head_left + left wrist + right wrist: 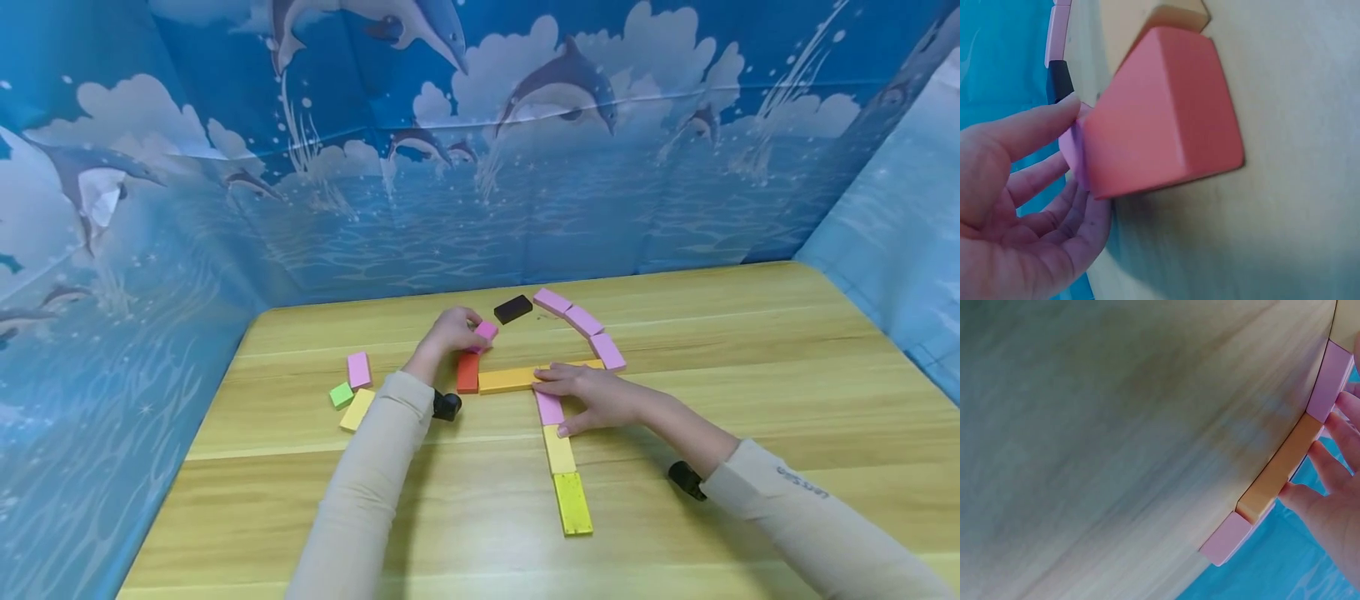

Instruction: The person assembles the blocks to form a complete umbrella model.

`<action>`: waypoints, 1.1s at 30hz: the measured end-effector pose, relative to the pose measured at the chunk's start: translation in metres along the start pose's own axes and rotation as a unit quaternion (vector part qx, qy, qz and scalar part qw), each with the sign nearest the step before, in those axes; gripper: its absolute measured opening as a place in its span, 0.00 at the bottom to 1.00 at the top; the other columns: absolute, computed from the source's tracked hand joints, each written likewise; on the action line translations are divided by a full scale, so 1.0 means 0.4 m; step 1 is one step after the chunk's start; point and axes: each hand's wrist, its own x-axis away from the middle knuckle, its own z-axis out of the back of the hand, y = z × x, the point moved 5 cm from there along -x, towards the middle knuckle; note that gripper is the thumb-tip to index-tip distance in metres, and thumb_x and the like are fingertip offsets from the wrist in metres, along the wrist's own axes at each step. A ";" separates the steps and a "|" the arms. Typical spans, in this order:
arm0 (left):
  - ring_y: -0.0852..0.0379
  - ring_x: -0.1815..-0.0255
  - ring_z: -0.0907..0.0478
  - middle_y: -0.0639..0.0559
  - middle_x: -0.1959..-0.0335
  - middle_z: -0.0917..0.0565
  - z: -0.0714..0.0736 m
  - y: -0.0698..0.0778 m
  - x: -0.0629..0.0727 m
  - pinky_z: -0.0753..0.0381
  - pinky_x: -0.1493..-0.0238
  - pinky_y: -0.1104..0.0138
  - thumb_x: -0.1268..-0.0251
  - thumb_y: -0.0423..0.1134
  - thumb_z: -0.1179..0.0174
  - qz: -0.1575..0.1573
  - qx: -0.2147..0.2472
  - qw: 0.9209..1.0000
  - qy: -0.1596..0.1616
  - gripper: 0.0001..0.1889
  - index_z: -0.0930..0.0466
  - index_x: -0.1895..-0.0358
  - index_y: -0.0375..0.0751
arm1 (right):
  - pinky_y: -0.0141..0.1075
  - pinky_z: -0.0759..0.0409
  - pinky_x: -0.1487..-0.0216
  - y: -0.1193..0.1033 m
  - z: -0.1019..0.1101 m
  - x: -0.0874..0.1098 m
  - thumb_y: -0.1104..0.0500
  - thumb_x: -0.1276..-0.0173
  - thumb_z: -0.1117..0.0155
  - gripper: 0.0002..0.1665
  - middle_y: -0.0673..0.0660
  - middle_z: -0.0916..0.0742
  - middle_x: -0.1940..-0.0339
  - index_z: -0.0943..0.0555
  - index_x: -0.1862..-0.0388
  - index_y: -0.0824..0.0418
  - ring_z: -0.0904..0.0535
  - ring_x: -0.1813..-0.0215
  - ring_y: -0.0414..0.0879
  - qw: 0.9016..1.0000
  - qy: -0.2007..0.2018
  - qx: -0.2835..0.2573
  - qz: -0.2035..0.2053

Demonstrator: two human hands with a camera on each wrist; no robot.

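In the head view my left hand point(452, 331) pinches a bright pink block point(487, 330) between thumb and fingers, at the far end of a red block point(468, 373). The left wrist view shows this pink block point(1072, 150) partly hidden behind the red one. My right hand point(600, 395) rests with fingers spread over the row, fingertips on an orange block point(507, 381) and beside a light pink block point(550, 408). Below that lie a pale yellow block point(559, 450) and a bright yellow block point(573, 504), end to end. The right wrist view shows fingertips point(1294, 494) along the orange edge.
Three light pink blocks point(582, 321) curve along the far right, with a black block point(513, 309) left of them. At left lie a loose pink block point(358, 370), a green block point(341, 395) and a yellow block point(357, 409). A dolphin-printed cloth point(480, 225) stands behind the wooden table point(750, 350).
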 end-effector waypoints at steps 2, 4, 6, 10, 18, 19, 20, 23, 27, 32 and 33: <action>0.52 0.59 0.28 0.38 0.53 0.23 -0.004 -0.004 -0.001 0.24 0.61 0.68 0.48 0.33 0.32 0.002 0.010 1.000 0.007 0.24 0.25 0.47 0.29 | 0.58 0.44 0.35 0.002 -0.003 -0.001 0.48 0.40 0.34 0.41 0.65 0.34 0.31 0.34 0.33 0.66 0.46 0.30 0.66 1.000 0.000 -0.001 0.003; 0.52 0.60 0.28 0.39 0.54 0.22 -0.007 -0.007 -0.002 0.24 0.63 0.69 0.48 0.33 0.33 0.003 0.018 1.000 0.013 0.24 0.25 0.47 0.29 | 0.58 0.44 0.35 0.004 -0.005 -0.002 0.47 0.40 0.35 0.41 0.65 0.34 0.31 0.34 0.33 0.66 0.46 0.30 0.65 1.000 0.000 -0.001 0.003; 0.52 0.61 0.28 0.39 0.54 0.22 -0.009 -0.007 -0.003 0.24 0.64 0.69 0.48 0.33 0.34 0.002 0.022 1.000 0.018 0.24 0.25 0.46 0.29 | 0.58 0.44 0.35 0.006 -0.006 -0.002 0.46 0.39 0.35 0.41 0.65 0.34 0.31 0.34 0.33 0.66 0.46 0.29 0.65 1.000 -0.002 -0.001 0.002; 0.52 0.61 0.29 0.40 0.54 0.22 -0.011 -0.006 -0.005 0.25 0.64 0.69 0.47 0.33 0.35 0.000 0.022 0.999 0.025 0.24 0.25 0.46 0.29 | 0.57 0.44 0.35 0.006 -0.005 -0.003 0.46 0.39 0.35 0.41 0.65 0.34 0.31 0.34 0.33 0.66 0.46 0.29 0.65 1.000 -0.003 -0.002 0.002; 0.53 0.62 0.26 0.39 0.55 0.20 -0.014 -0.003 -0.009 0.24 0.65 0.69 0.46 0.33 0.36 0.000 0.033 0.999 0.032 0.22 0.25 0.46 0.29 | 0.57 0.43 0.35 0.005 -0.002 -0.007 0.46 0.39 0.35 0.41 0.65 0.34 0.31 0.34 0.33 0.66 0.46 0.30 0.64 1.000 -0.005 0.000 0.004; 0.52 0.62 0.26 0.39 0.55 0.20 -0.015 -0.004 -0.010 0.24 0.65 0.69 0.46 0.33 0.36 -0.001 0.034 0.999 0.033 0.22 0.24 0.46 0.29 | 0.57 0.43 0.35 0.005 -0.002 -0.007 0.46 0.39 0.35 0.41 0.65 0.34 0.31 0.34 0.33 0.66 0.46 0.29 0.64 1.000 -0.005 0.001 0.003; 0.52 0.62 0.26 0.38 0.55 0.20 -0.016 -0.005 -0.011 0.24 0.65 0.69 0.45 0.33 0.36 -0.002 0.033 0.999 0.034 0.22 0.25 0.46 0.29 | 0.57 0.43 0.35 0.005 -0.002 -0.007 0.47 0.39 0.35 0.41 0.65 0.34 0.31 0.34 0.33 0.66 0.46 0.29 0.64 1.000 -0.006 0.001 0.003; 0.53 0.61 0.25 0.38 0.54 0.20 -0.017 -0.008 -0.014 0.24 0.65 0.70 0.45 0.33 0.35 -0.004 0.031 0.999 0.036 0.23 0.25 0.45 0.28 | 0.57 0.43 0.35 0.006 -0.002 -0.008 0.47 0.39 0.35 0.41 0.65 0.34 0.31 0.34 0.33 0.66 0.46 0.30 0.64 1.000 -0.005 0.002 0.005; 0.51 0.59 0.23 0.37 0.52 0.21 -0.013 -0.010 -0.011 0.22 0.61 0.68 0.45 0.34 0.35 -0.004 0.043 0.999 0.027 0.27 0.29 0.42 0.28 | 0.57 0.43 0.35 0.008 -0.002 -0.007 0.46 0.39 0.35 0.41 0.65 0.34 0.31 0.34 0.33 0.66 0.46 0.30 0.64 1.000 -0.006 0.002 0.004; 0.48 0.54 0.24 0.37 0.52 0.21 0.008 -0.014 0.003 0.25 0.53 0.63 0.45 0.36 0.35 -0.003 0.017 1.000 0.024 0.28 0.29 0.41 0.29 | 0.57 0.44 0.35 0.015 -0.002 -0.004 0.46 0.39 0.36 0.41 0.64 0.35 0.30 0.35 0.32 0.65 0.47 0.29 0.64 1.000 -0.009 0.001 -0.002; 0.49 0.54 0.25 0.38 0.52 0.21 0.013 -0.015 0.007 0.26 0.52 0.63 0.45 0.36 0.35 -0.002 0.003 1.000 0.027 0.27 0.29 0.41 0.30 | 0.57 0.44 0.35 0.017 -0.001 -0.003 0.46 0.39 0.36 0.41 0.64 0.35 0.30 0.35 0.32 0.65 0.47 0.29 0.64 1.000 -0.009 0.001 -0.002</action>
